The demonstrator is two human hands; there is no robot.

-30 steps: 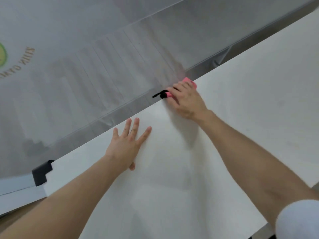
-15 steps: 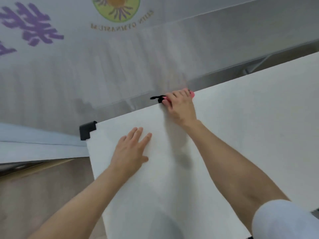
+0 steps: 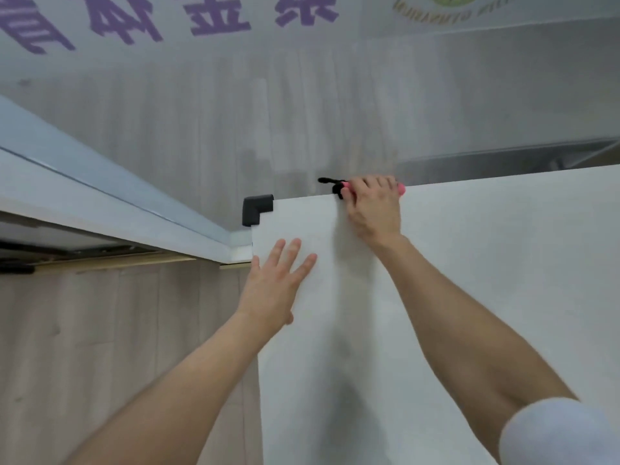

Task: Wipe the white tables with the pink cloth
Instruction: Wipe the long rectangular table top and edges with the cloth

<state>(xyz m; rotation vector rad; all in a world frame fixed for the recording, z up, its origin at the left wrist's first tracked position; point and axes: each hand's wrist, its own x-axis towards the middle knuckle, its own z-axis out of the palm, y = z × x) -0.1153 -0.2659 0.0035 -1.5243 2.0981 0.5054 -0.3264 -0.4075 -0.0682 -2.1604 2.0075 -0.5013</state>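
Worked leftward along the far edge of the white table (image 3: 486,263) over the last second, bringing the right hand (image 3: 374,209) much nearer the black corner guard (image 3: 256,209). Now presses the pink cloth (image 3: 401,188) onto that edge under curled right fingers, only its pink ends and a black loop (image 3: 330,182) poking out, while bracing with the left hand (image 3: 275,286) flat, fingers spread, holding nothing. Probably finishing the far strip, though impossible to tell on so plain a surface what is already wiped; still to do, at least the short stretch to the corner and seemingly the neighbouring table (image 3: 84,193).
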